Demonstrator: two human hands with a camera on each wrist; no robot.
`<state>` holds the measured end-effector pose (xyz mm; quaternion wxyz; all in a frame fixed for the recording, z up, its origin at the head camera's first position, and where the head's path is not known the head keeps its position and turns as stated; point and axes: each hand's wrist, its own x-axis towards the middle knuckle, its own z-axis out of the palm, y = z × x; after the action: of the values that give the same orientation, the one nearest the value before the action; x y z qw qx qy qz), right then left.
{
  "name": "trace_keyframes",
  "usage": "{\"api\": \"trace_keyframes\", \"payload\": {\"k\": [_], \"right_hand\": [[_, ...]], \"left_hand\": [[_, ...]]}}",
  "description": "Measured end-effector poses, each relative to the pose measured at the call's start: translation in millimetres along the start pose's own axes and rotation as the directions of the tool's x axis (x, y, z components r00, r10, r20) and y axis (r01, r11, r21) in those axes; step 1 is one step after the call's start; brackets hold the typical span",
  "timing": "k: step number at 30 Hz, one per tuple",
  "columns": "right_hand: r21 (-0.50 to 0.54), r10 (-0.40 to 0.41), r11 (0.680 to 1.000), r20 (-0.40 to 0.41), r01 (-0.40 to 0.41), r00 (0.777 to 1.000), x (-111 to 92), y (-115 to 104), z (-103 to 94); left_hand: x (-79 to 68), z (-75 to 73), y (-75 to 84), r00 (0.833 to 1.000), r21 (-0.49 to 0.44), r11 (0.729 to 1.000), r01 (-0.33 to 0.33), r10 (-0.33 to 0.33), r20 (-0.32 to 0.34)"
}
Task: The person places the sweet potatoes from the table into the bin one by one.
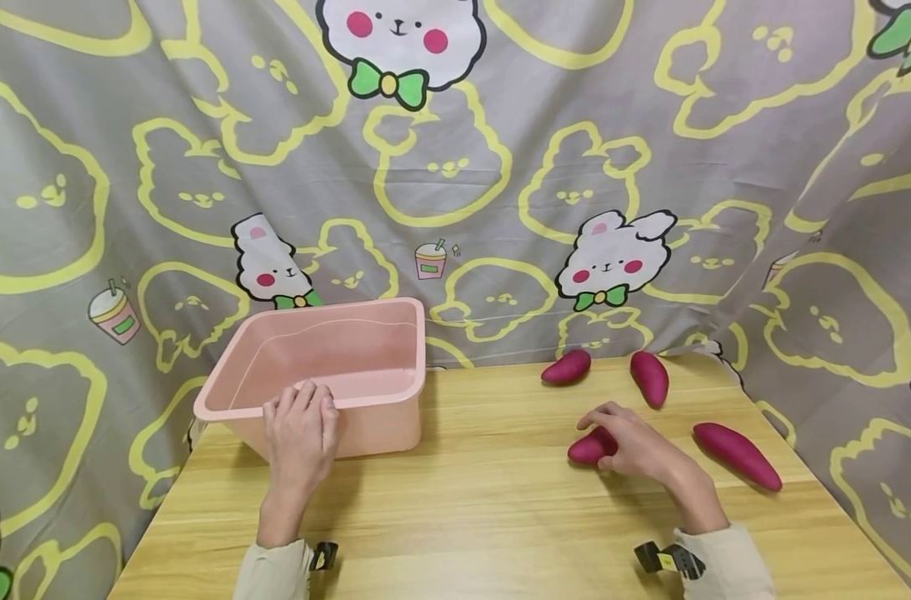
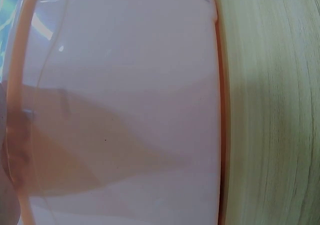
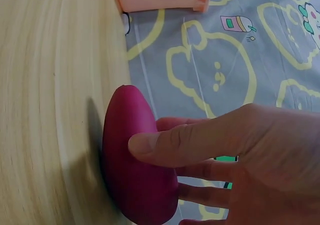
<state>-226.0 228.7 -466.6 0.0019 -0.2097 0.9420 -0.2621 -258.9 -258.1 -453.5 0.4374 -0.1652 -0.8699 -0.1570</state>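
A pink plastic bin (image 1: 383,427) stands on the left of the table. My left hand (image 1: 301,429) grips its near rim, fingers hooked over the edge. At the left border of the left wrist view, only a sliver of that hand shows beside the bin's wall (image 2: 140,85). On the right, my right hand (image 1: 635,446) holds a purple sweet potato (image 1: 590,448) from above. In the right wrist view the thumb lies on the near side of this sweet potato (image 3: 135,185), with the other fingers behind it. The sweet potato is low over the tabletop.
Three more purple sweet potatoes lie around the right hand: one at the back (image 1: 566,367), one at the back right (image 1: 650,379), and a longer one (image 1: 737,456) to the right. A patterned grey curtain (image 1: 500,250) hangs behind the wooden table (image 1: 470,517).
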Motion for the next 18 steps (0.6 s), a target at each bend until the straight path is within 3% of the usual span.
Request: {"api": "trace_keyframes", "payload": {"k": [7,18], "right_hand": [[-0.001,-0.006,1.000,0.025,0.006,1.000,-1.5,1.4,3.8],[-0.044,0.009,0.999,-0.009,-0.009,1.000,1.2,3.4,8.3]], "left_hand": [[-0.4,-1.5,1.2,1.000,-0.001,1.000,-0.002,0.002,0.005],[0.3,-0.7,1.1,1.000,-0.001,1.000,-0.004,0.004,-0.003]]}}
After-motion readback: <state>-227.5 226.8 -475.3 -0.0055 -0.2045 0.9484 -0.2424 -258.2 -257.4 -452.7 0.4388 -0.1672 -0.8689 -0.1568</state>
